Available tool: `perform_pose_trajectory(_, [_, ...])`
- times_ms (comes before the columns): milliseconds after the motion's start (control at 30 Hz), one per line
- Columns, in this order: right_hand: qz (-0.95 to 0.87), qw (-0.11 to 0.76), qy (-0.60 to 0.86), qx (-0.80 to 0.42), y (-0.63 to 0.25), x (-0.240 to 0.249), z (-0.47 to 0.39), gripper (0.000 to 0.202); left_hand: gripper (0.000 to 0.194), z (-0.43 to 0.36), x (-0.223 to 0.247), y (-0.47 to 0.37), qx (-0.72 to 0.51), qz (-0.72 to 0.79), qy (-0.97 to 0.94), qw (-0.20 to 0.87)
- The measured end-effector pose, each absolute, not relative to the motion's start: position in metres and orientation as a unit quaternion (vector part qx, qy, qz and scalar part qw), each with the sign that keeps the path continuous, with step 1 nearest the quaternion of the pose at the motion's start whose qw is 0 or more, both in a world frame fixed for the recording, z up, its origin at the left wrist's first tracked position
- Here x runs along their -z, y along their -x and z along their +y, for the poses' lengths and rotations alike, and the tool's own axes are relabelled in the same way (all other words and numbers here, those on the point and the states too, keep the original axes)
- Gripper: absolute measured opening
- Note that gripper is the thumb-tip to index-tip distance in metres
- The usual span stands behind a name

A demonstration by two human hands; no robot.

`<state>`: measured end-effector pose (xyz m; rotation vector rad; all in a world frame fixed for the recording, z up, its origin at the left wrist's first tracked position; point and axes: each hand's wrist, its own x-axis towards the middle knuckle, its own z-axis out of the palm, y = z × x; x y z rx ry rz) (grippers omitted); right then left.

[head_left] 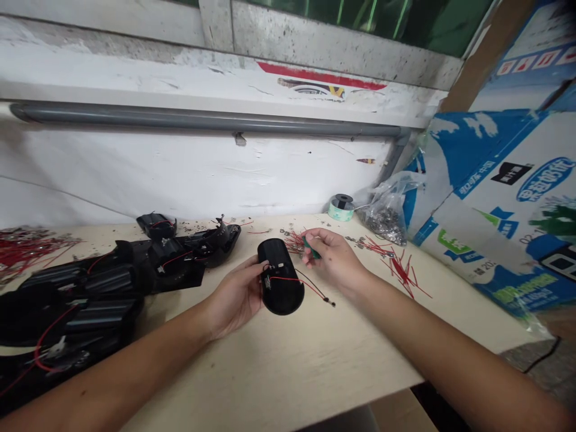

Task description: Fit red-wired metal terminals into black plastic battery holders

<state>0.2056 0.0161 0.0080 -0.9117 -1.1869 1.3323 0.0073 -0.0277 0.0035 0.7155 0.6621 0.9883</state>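
My left hand (pixel 240 294) grips a black plastic housing (pixel 282 297) by its left side, above the table. A red wire and a dark wire run out of the housing toward the right and end in a small connector (pixel 330 302). Just right of the housing, my right hand (pixel 330 255) is closed on a small green object (pixel 310 247); the fingers hide most of it, so its kind does not show. Behind that hand lie red wires (pixel 294 240) and small metal pieces.
Black housings with red wires (pixel 175 258) are piled on the left, beside a heap of red wires (pixel 27 249). At the back right are a tape roll (pixel 341 208) and a clear bag of metal parts (pixel 387 219). More red wires (pixel 402 273) lie near a blue-white carton (pixel 490 210).
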Motion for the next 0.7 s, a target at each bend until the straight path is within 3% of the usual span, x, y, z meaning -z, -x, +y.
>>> perform_pose_trajectory(267, [-0.479,0.410,0.392,-0.670,-0.200,-0.014,0.005,0.035,0.025,-0.027,-0.004,-0.006,-0.460,0.299,-0.339,0.764])
perform_pose_trajectory(367, [-0.603,0.319,0.399,-0.613,-0.209,-0.023,0.004,0.042,0.025,-0.027,-0.006,-0.007,-0.490,0.293,-0.338,0.748])
perform_pose_trajectory(467, [-0.703,0.248,0.401,-0.532,-0.221,-0.032,0.007,0.036,0.030,-0.029,-0.009,-0.008,-0.502,0.295,-0.340,0.739])
perform_pose_trajectory(567, [-0.735,0.243,0.416,-0.477,-0.227,-0.037,0.009,0.028,0.037,-0.030,-0.011,-0.009,-0.497,0.317,-0.357,0.725])
perform_pose_trajectory(700, [-0.747,0.306,0.400,-0.434,-0.223,-0.041,0.002,0.030,0.042,-0.032,-0.011,-0.011,-0.505,0.332,-0.374,0.703])
